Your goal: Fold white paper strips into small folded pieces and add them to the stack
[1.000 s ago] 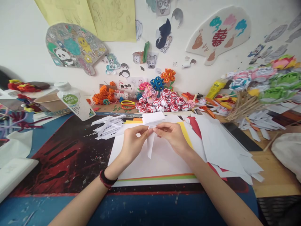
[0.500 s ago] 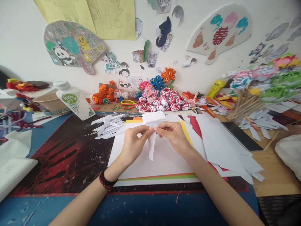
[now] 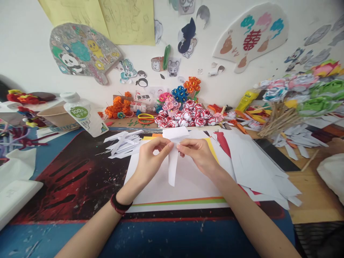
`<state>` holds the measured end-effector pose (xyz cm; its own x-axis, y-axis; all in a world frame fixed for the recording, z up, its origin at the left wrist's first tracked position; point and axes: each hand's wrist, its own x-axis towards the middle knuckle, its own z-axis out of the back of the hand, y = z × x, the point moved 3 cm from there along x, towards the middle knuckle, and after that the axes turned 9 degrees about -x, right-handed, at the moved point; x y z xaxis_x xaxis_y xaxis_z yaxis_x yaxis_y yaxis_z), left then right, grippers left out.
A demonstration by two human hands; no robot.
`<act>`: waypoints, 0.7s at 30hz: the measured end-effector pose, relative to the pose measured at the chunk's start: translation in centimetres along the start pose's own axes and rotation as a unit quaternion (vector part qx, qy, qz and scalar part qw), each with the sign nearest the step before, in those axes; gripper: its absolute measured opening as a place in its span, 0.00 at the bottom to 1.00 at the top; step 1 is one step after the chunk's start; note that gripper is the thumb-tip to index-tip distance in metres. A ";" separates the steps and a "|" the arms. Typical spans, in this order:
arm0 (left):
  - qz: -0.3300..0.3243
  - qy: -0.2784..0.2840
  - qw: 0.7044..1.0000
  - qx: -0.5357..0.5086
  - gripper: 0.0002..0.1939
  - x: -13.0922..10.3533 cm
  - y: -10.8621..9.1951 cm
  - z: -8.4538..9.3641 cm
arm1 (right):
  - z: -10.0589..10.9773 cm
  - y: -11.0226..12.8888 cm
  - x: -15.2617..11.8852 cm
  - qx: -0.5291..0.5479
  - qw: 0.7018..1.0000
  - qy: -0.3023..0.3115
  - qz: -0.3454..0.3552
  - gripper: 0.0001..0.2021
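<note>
A white paper strip (image 3: 172,166) hangs down between my hands, its upper end pinched at the fingertips. My left hand (image 3: 153,157) is closed on it, thumb against forefinger. From the right, my right hand (image 3: 197,154) pinches the same strip near its top, the fingertips close to those of my left hand. Just beyond the fingers lies a small stack of white paper pieces (image 3: 175,133). Beneath both hands are large white sheets (image 3: 161,190), with green, orange and yellow edges showing.
Cut white strips (image 3: 123,143) lie left of the sheets. Red-and-white paper flowers (image 3: 188,116) line the back beside yellow-handled scissors (image 3: 146,117). A white bottle (image 3: 84,114) stands back left. More white sheets (image 3: 255,168) and a black strip (image 3: 276,154) lie at the right.
My left fingertips have risen slightly along the strip, and the left wrist has shifted a little left. More of the strip shows below the fingers. My right hand has barely moved.
</note>
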<state>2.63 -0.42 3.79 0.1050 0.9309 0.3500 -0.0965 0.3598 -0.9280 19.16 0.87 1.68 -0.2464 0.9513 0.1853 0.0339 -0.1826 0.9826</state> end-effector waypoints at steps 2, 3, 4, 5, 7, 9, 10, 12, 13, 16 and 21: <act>0.009 0.004 1.000 -0.017 0.10 0.0 0.1 -0.1 | 0.0 0.1 0.0 -0.004 1.000 0.000 0.001 0.07; 0.012 0.006 1.000 -0.022 0.10 0.0 0.1 -0.1 | 0.0 0.1 0.0 -0.007 1.000 0.000 0.001 0.07; 0.014 0.007 1.000 -0.023 0.10 -0.1 0.1 -0.1 | 0.0 0.2 0.0 -0.010 1.000 0.001 0.002 0.08; 0.013 0.007 1.000 -0.023 0.10 -0.1 0.1 -0.1 | 0.0 0.2 0.0 -0.013 1.000 0.001 0.003 0.08; 0.006 0.007 1.000 -0.019 0.10 -0.1 0.0 -0.1 | -0.1 0.2 -0.1 -0.016 1.000 0.003 0.005 0.08; -0.009 0.007 1.000 -0.016 0.09 -0.2 -0.2 -0.1 | -0.2 0.2 -0.1 -0.015 1.000 0.007 0.009 0.08; -0.016 0.006 1.000 -0.014 0.09 -0.2 -0.2 -0.1 | -0.2 0.2 -0.1 -0.016 1.000 0.009 0.012 0.07; -0.025 0.001 1.000 -0.008 0.08 -0.3 -0.2 -0.1 | -0.3 0.2 -0.1 -0.022 0.999 0.014 0.018 0.07; -0.026 0.000 1.000 -0.005 0.08 -0.3 -0.2 -0.2 | -0.4 0.3 -0.1 -0.026 0.999 0.015 0.021 0.07; -0.018 0.021 0.999 0.019 0.12 -0.4 -0.1 -0.4 | -0.3 0.3 0.0 -0.029 0.999 0.008 0.026 0.07; -0.023 0.069 0.995 0.066 0.16 -0.6 0.0 -1.0 | 0.0 0.4 -0.1 -0.023 0.999 -0.012 0.035 0.08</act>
<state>3.54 -1.06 3.50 0.2466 0.8986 0.3628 -0.2174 0.4161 -0.8830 19.15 0.74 2.03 -0.2217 0.9412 0.2549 0.0059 -0.2601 0.9656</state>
